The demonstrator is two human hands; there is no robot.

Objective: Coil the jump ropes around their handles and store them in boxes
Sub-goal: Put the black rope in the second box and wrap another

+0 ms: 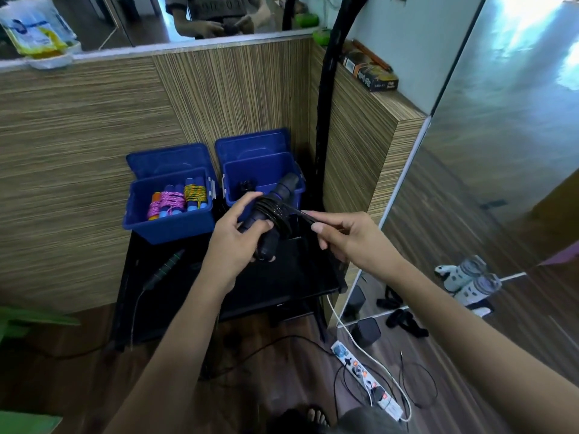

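Your left hand grips black handles, long axis up-right toward right box; right hand pinches rope tail, just right of coil.

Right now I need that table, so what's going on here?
A person is winding a black jump rope around its paired black handles. The left hand grips the handles; the right hand pinches the loose rope end, pulled taut. The left blue plastic box already holds coiled pink and yellow ropes; the right blue plastic box is nearly empty. Another dark rope handle lies on the black table.
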